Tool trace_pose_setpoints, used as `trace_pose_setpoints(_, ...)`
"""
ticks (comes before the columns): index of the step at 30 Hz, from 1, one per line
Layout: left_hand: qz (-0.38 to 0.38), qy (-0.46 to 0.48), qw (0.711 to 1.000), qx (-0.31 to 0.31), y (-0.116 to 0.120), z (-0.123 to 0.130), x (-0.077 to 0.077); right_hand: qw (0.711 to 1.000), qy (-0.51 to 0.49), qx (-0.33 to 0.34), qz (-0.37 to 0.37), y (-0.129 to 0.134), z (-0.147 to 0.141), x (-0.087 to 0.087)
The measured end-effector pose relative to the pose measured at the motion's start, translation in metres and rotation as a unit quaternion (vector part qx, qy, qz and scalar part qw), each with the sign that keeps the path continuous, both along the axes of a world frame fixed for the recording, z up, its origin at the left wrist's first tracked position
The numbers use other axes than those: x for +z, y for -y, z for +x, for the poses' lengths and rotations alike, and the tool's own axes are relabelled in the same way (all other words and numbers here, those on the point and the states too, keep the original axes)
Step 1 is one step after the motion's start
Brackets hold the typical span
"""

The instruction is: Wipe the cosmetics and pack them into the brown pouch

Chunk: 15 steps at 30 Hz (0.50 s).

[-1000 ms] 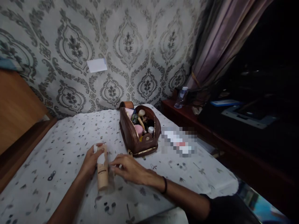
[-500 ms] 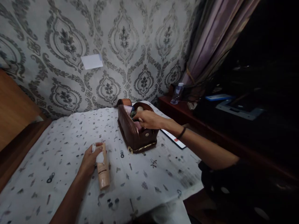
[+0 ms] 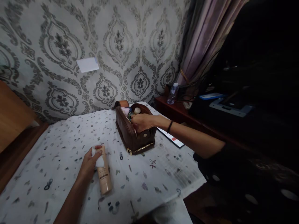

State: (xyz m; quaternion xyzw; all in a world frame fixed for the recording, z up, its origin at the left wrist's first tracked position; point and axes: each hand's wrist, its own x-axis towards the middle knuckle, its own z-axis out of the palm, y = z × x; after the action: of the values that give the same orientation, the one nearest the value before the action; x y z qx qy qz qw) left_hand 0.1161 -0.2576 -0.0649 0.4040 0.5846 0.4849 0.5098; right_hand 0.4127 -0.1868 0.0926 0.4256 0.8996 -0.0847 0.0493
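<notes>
My left hand (image 3: 90, 161) is closed round a beige cosmetic tube (image 3: 104, 179) and a crumpled white tissue or pad (image 3: 100, 161). The tube slants over the sheet with its cap end towards me. My right hand (image 3: 143, 122) reaches into an open brown leather toiletry bag (image 3: 127, 130) with a gold zip, and its fingertips are hidden among the contents. Inside the bag I make out a pale pink item (image 3: 125, 110) and a round cream-coloured item (image 3: 137, 110); other things there are too dark to name.
A patterned white sheet (image 3: 77, 137) covers the surface under the bag. Behind my right forearm lies a tablet or phone with a lit screen (image 3: 176, 141). A clear bottle (image 3: 172, 94) stands on the reddish-brown ledge (image 3: 161, 101). The papered wall rises behind.
My right hand has gone deeper into the bag, its fingers now more hidden. The left hand keeps its hold on the tube and tissue. The whole view has shifted slightly.
</notes>
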Motion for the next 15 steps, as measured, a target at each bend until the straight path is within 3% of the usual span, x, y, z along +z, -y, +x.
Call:
trace_pose_setpoints(8,0.009,-0.002,1.0,0.005,0.001,0.0,0.002,0.99,-0.033,0.049,-0.13,-0.017,0.013,-0.003)
trace_pose_setpoints(11,-0.003,0.006,1.0,0.0,0.002,0.001,0.002,0.991,-0.076,0.019,-0.104,-0.017,0.017,-0.007)
trace_pose_setpoints(15,-0.007,0.009,1.0,-0.011,0.001,0.0,0.001,0.986,-0.14,-0.086,-0.023,-0.019,0.018,-0.007)
